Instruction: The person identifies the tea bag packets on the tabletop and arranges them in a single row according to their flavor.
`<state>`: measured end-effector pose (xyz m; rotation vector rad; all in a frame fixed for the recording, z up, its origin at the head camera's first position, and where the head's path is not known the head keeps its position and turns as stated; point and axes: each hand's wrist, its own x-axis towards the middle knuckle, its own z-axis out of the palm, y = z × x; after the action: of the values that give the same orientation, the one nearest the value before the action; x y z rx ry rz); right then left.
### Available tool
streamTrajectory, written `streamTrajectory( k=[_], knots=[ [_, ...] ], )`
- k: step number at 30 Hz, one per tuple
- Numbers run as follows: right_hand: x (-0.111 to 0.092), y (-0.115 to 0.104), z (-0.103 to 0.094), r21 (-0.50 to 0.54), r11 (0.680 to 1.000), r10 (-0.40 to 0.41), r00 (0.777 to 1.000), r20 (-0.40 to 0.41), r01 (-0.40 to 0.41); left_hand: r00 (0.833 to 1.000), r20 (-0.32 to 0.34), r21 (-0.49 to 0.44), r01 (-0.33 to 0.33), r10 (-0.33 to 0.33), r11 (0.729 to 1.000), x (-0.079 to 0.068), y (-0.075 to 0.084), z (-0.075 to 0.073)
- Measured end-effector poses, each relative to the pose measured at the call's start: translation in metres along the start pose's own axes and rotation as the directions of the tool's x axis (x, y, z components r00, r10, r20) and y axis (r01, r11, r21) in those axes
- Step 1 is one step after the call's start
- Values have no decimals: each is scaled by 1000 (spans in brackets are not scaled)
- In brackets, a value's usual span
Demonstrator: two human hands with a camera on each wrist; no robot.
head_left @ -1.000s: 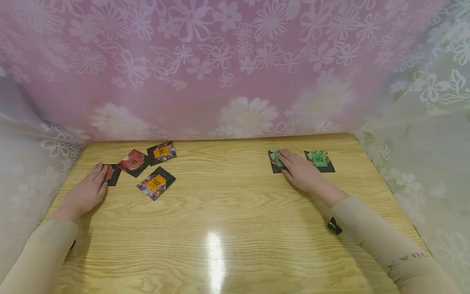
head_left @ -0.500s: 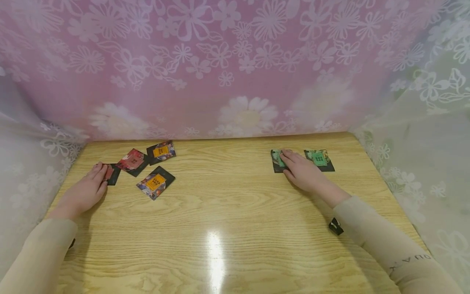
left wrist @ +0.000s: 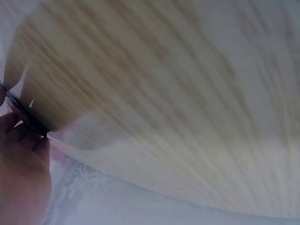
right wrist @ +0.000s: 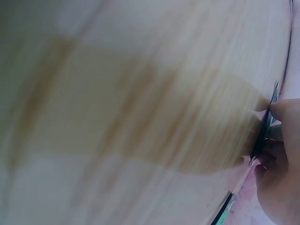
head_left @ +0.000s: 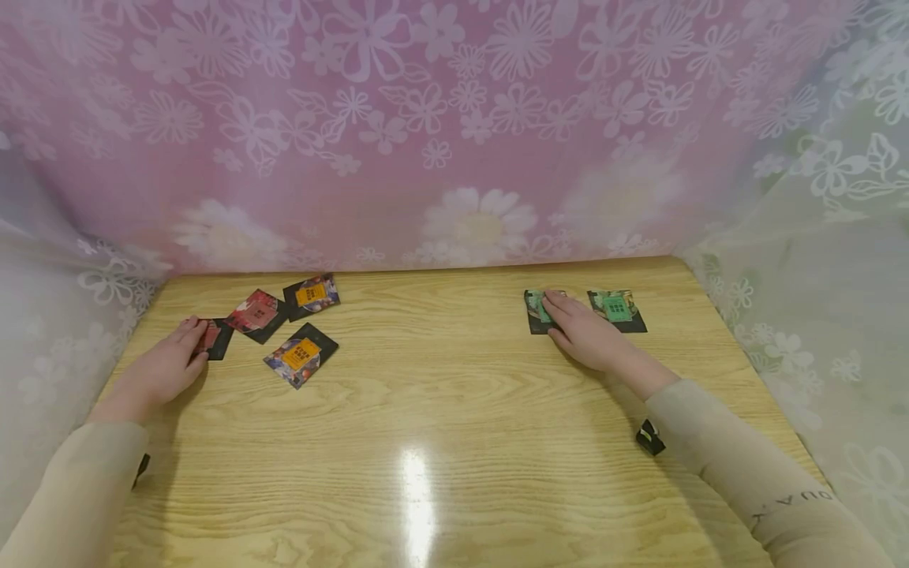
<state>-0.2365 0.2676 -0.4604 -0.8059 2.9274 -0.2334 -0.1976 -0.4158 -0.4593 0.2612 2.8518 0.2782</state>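
Note:
In the head view, my left hand rests with outstretched fingers on a black packet with a red label at the table's left edge, covering part of it. My right hand lies on a black packet with a green label toward the back right, its fingers hiding much of the label. Just right of that hand is a second green-labelled packet. The left wrist view shows the packet edge under my left fingers, and the right wrist view the packet edge at my right fingers.
Another red-labelled packet lies beside the left hand, with two orange-labelled packets to its right. Everything lies on a wood-grain table. A pink flowered curtain hangs along the back edge, with pale sheets at both sides.
My right hand has slid slightly to the right with the green-labelled packet beneath it, closer to the second one. My left hand stays in place on the red-labelled packet.

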Motion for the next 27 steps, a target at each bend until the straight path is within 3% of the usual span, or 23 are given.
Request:
streamTrajectory(
  k=[27],
  knots=[
    [1, 4, 4, 29, 1000, 3, 1000, 10, -4, 999, -39, -17, -3, 2, 1000, -6, 3, 2]
  ],
)
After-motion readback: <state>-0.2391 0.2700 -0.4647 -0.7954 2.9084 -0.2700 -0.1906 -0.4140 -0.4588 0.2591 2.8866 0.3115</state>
